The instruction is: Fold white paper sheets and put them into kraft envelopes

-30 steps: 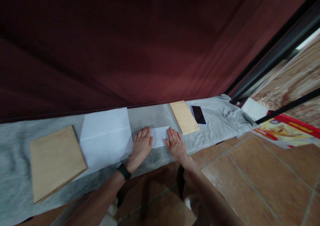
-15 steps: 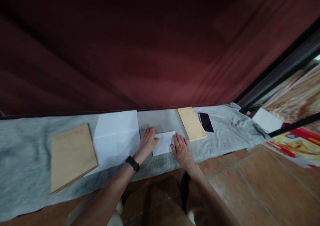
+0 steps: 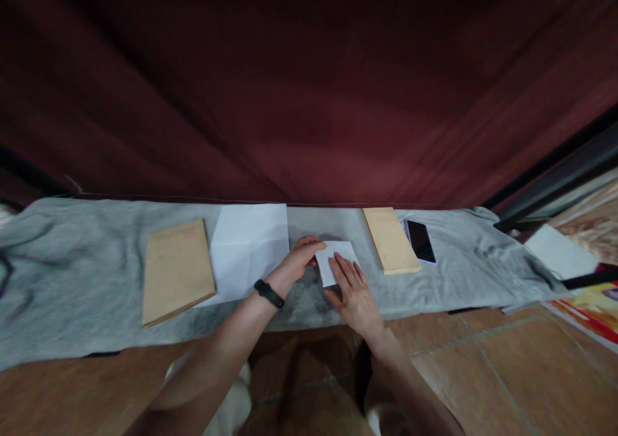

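Note:
A small folded sheet of white paper (image 3: 333,250) lies in front of me on the grey cloth. My left hand (image 3: 306,254) pinches its left edge, thumb on top and fingers curled beneath. My right hand (image 3: 353,292) lies on the paper's lower right part, fingers stretched out flat and touching it. To the left, larger white sheets (image 3: 251,243) with fold creases lie spread out. A stack of brown envelopes (image 3: 178,268) overlaps their left side. Right of my hands is a stack of narrower tan envelopes (image 3: 392,239).
A dark-screened phone (image 3: 421,241) lies beside the tan envelopes. The grey cloth (image 3: 463,275) covers a long, narrow surface against a dark red curtain (image 3: 309,133). Dark metal bars (image 3: 560,165) and a colourful printed box or sheet (image 3: 596,307) are at the right.
My left hand has gone from lying flat beside the paper to pinching its left edge. The paper looks shorter and squarer. My right hand stays on it. The view has shifted left.

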Tool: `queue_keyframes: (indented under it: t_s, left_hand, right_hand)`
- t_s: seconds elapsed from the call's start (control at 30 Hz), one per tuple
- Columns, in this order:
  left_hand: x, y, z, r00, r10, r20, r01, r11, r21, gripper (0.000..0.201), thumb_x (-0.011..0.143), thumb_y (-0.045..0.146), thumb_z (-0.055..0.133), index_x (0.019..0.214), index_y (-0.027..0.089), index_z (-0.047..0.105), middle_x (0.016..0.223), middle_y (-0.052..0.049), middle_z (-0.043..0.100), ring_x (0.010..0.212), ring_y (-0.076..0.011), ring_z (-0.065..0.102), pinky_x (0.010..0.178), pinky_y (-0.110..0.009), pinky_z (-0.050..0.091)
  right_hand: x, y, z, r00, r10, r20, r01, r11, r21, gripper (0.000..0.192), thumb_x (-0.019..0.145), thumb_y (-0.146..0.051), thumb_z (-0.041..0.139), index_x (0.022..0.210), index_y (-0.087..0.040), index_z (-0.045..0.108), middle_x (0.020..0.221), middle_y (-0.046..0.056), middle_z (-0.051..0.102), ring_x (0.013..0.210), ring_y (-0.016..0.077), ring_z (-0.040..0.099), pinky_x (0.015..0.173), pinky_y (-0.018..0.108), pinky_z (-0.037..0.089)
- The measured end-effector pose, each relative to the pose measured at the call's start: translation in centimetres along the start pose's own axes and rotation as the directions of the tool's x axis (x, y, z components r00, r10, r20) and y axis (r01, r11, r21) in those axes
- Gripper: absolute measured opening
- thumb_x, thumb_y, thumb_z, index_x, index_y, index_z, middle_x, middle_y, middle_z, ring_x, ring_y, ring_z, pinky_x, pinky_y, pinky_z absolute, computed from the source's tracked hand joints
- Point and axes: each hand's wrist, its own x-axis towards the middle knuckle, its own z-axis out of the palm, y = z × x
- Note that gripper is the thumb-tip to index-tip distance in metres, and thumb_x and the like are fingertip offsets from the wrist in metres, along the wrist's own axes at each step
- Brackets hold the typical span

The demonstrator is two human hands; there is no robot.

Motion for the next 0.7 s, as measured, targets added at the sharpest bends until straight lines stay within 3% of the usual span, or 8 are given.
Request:
queue_keyframes:
  t_s: [0.1, 0.17, 0.27, 0.33, 0.4, 0.47, 0.57, 0.7]
  left_hand:
    - [-0.5, 0.8, 0.7, 0.999, -0.039, 0.025, 0.040, 0.997, -0.060, 0.028, 0.074, 0.044, 0.071, 0.076, 0.017, 0.064, 0.066, 0.000, 0.064, 0.059, -0.0132, 0.060, 0.052, -0.023, 0.043]
    - [-0.9, 1.3, 1.0, 0.999, -0.020, 0.029, 0.023, 0.995, -0.101, 0.038, 0.081, 0.053, 0.066, 0.088, 0.016, 0.067, 0.081, -0.005, 0.069, 0.074, -0.0159, 0.066, 0.061, -0.025, 0.049]
    - [-1.8, 1.4, 1.0, 0.997, 0.076, 0.009, -0.075, 0.993, -0.094, 0.043, 0.083, 0.055, 0.066, 0.107, 0.019, 0.066, 0.107, -0.009, 0.070, 0.100, -0.0189, 0.065, 0.077, -0.027, 0.051]
    - [-2.5, 0.7, 0.8, 0.993, 0.111, 0.037, -0.110, 0.993, -0.034, 0.042, 0.080, 0.049, 0.072, 0.108, 0.019, 0.065, 0.107, -0.008, 0.070, 0.098, -0.0185, 0.065, 0.078, -0.028, 0.049]
    - [-3.0, -0.4, 0.6, 0.991, 0.102, 0.088, -0.106, 0.994, 0.038, 0.036, 0.075, 0.044, 0.075, 0.097, 0.017, 0.066, 0.093, -0.006, 0.071, 0.084, -0.0172, 0.065, 0.073, -0.027, 0.047]
    - [-3.3, -1.4, 0.1, 0.989, 0.097, 0.108, -0.109, 0.988, 0.113, 0.029, 0.073, 0.041, 0.074, 0.084, 0.016, 0.064, 0.078, -0.003, 0.068, 0.071, -0.0153, 0.062, 0.065, -0.026, 0.044]
    - [-3.6, -2.0, -1.0, 0.990, 0.118, 0.081, -0.132, 0.973, 0.188, 0.024, 0.072, 0.037, 0.071, 0.075, 0.017, 0.060, 0.069, 0.000, 0.064, 0.064, -0.0142, 0.058, 0.059, -0.024, 0.040]
    - [-4.0, -1.1, -2.9, 0.984, 0.158, 0.088, -0.177, 0.937, 0.302, 0.021, 0.070, 0.036, 0.072, 0.074, 0.017, 0.063, 0.065, 0.002, 0.063, 0.059, -0.0137, 0.056, 0.054, -0.023, 0.037]
  right_hand:
    - [0.1, 0.0, -0.4, 0.977, 0.175, -0.122, -0.149, 0.969, 0.197, 0.056, 0.096, -0.016, 0.039, 0.151, -0.024, 0.045, 0.147, 0.009, 0.055, 0.132, 0.0246, 0.054, 0.113, 0.045, 0.044]
    - [0.3, 0.4, -0.7, 0.907, 0.377, -0.189, -0.265, 0.858, 0.439, 0.045, 0.097, -0.025, 0.043, 0.139, -0.023, 0.058, 0.132, 0.009, 0.067, 0.121, 0.0254, 0.062, 0.105, 0.043, 0.050]
    - [1.0, 0.6, -1.0, 0.737, 0.658, -0.151, -0.306, 0.525, 0.794, 0.038, 0.093, -0.045, 0.056, 0.118, -0.020, 0.069, 0.105, 0.007, 0.076, 0.100, 0.0252, 0.070, 0.090, 0.039, 0.056]
    - [1.5, 0.2, -0.8, 0.677, 0.734, -0.049, -0.236, 0.280, 0.930, 0.041, 0.086, -0.051, 0.064, 0.111, -0.020, 0.070, 0.096, 0.006, 0.077, 0.091, 0.0236, 0.072, 0.081, 0.036, 0.058]
    - [2.0, -0.3, -0.5, 0.665, 0.746, 0.036, -0.171, 0.105, 0.980, 0.042, 0.079, -0.050, 0.071, 0.108, -0.020, 0.070, 0.093, 0.005, 0.077, 0.087, 0.0229, 0.073, 0.076, 0.034, 0.058]
    - [2.3, -0.6, -0.2, 0.661, 0.744, 0.099, -0.162, 0.013, 0.987, 0.041, 0.074, -0.046, 0.077, 0.105, -0.019, 0.070, 0.089, 0.005, 0.078, 0.084, 0.0230, 0.073, 0.072, 0.033, 0.059]
    - [2.5, -0.2, -0.1, 0.669, 0.712, 0.211, -0.247, -0.055, 0.968, 0.040, 0.068, -0.039, 0.082, 0.100, -0.018, 0.071, 0.087, 0.005, 0.078, 0.077, 0.0228, 0.074, 0.066, 0.032, 0.060]
    - [2.5, 1.1, -0.7, 0.676, 0.633, 0.379, -0.418, -0.095, 0.904, 0.038, 0.063, -0.033, 0.086, 0.093, -0.016, 0.073, 0.084, 0.006, 0.078, 0.067, 0.0205, 0.073, 0.055, 0.028, 0.059]
